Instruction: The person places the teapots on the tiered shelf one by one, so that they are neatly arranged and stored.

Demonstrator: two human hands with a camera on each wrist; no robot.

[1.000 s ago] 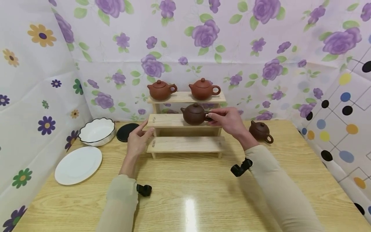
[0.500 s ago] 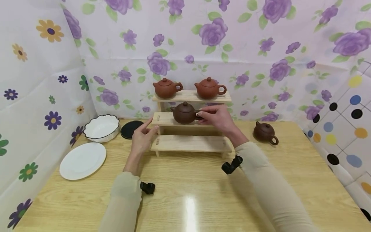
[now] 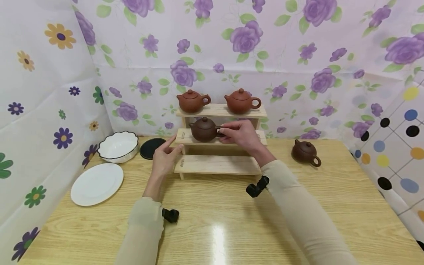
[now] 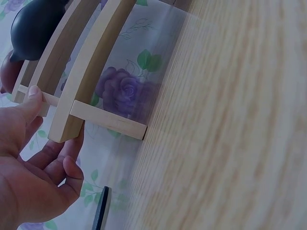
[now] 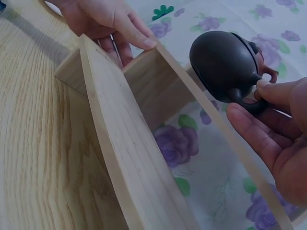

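Note:
With thumb and fingers, my right hand (image 3: 244, 137) pinches the loop handle of a dark brown teapot (image 3: 202, 131). This teapot is upright over the left part of the middle tier of a three-tier wooden display stand (image 3: 218, 164), its spout pointing left. At the stand's left end, my left hand (image 3: 163, 159) grips the side piece; the left wrist view shows the thumb (image 4: 33, 98) on the frame and the other fingers bent beneath it. Two reddish-brown teapots, one left (image 3: 191, 102) and one right (image 3: 241, 102), sit on the top tier.
Another dark brown teapot (image 3: 304, 152) rests on the table right of the stand. To the left are a white scalloped bowl (image 3: 118, 148), a white plate (image 3: 96, 186) and a black round disc (image 3: 149, 148). Flower-patterned cloth (image 3: 149, 77) hangs behind and beside the table.
The right hand has moved the dark brown teapot leftward along the middle tier, from right of centre to its left part. The left hand has kept its grip on the stand; the view has shifted slightly.

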